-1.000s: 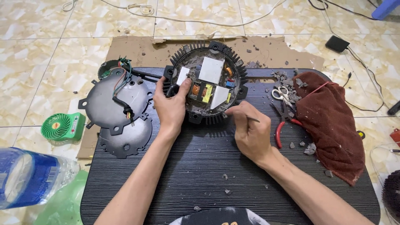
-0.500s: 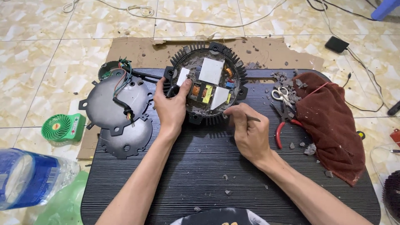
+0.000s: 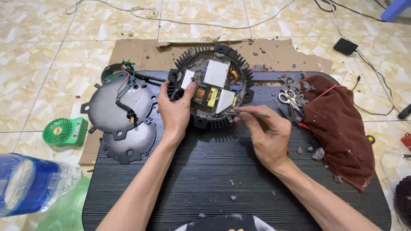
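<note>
My left hand [image 3: 175, 112] grips the left rim of the round finned housing [image 3: 212, 87], fingers curled shut over the edge and the thumb inside, pinning it to the black ribbed worktop [image 3: 205, 179]. My right hand [image 3: 265, 134] is just to the right of it, fingers pinched closed on a thin metal tool [image 3: 250, 114] whose tip reaches the lower right edge of the circuit board [image 3: 212, 92] inside the housing. I judge the step in hand to be prying or scraping at the board to free it from the shell. The next move, as I read it, calls for a steady hold from the left and a shallow, controlled lever from the right, so the tip does not skid across the components.

Left of my left fingers lie two dark round cover plates [image 3: 122, 115] with wires. Beyond my right fingers sit scissors [image 3: 290, 99] and a dark red cloth [image 3: 340, 128], with grey debris scattered about.
</note>
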